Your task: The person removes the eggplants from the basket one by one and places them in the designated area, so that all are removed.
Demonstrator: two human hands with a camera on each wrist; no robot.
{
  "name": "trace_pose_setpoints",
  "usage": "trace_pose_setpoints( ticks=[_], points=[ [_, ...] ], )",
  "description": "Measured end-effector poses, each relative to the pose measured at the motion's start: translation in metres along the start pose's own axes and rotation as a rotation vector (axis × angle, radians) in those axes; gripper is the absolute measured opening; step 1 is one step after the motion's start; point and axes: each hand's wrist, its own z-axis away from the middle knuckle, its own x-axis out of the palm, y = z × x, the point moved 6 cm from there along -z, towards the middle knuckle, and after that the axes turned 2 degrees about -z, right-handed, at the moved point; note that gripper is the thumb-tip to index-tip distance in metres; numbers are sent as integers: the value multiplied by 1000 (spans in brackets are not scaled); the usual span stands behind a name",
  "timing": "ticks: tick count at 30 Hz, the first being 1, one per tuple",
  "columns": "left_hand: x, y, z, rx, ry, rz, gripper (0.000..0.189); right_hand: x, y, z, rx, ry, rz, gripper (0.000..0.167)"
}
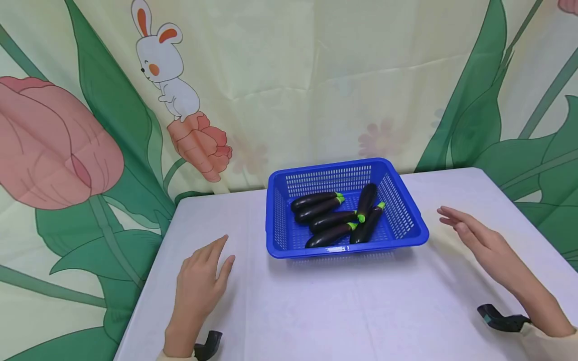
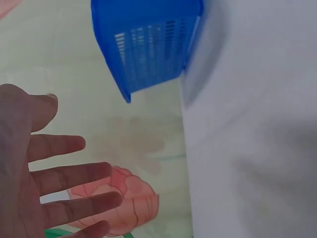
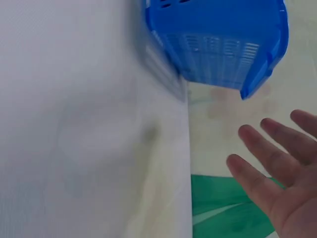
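Several dark purple eggplants (image 1: 331, 219) with green stem ends lie inside a blue plastic basket (image 1: 347, 249) in the head view. To the left of the basket, my left hand (image 1: 200, 281) hovers over the table, fingers extended and nothing in it. My right hand (image 1: 489, 250) is held in the air to the basket's right, its fingers fairly straight and also holding nothing. In the left wrist view the spread fingers (image 2: 74, 178) are apart from the basket (image 2: 148, 54). The right wrist view likewise shows the fingers (image 3: 267, 153) below the basket (image 3: 218, 54), with a gap between.
A white cloth covers the table (image 1: 316, 311). Behind it hangs a curtain (image 1: 280, 100) printed with a rabbit, tulips and leaves. Black wrist devices (image 1: 503, 319) sit at both wrists. The basket stands near the table's back edge.
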Motion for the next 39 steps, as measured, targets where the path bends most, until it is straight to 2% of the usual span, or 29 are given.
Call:
trace_pose_setpoints(
  ticks=[5,13,17,21,26,32,39],
  points=[
    [-2,13,-9,4,-26,-6,49,7,-5,-12,12,-31,-145,48],
    [-3,37,-22,37,-42,21,50,19,4,-28,132,-114,-317,55],
    [0,52,-31,50,-65,44,51,23,9,-37,189,-141,-439,61],
    [3,66,-40,60,-94,53,51,27,12,-45,253,-163,-514,66],
    [9,81,-48,67,-127,66,51,33,12,-53,322,-201,-584,72],
    [20,101,-59,78,-188,125,51,36,10,-60,375,-228,-641,78],
    [33,123,-71,107,-262,170,52,44,10,-67,448,-251,-654,85]
  ],
)
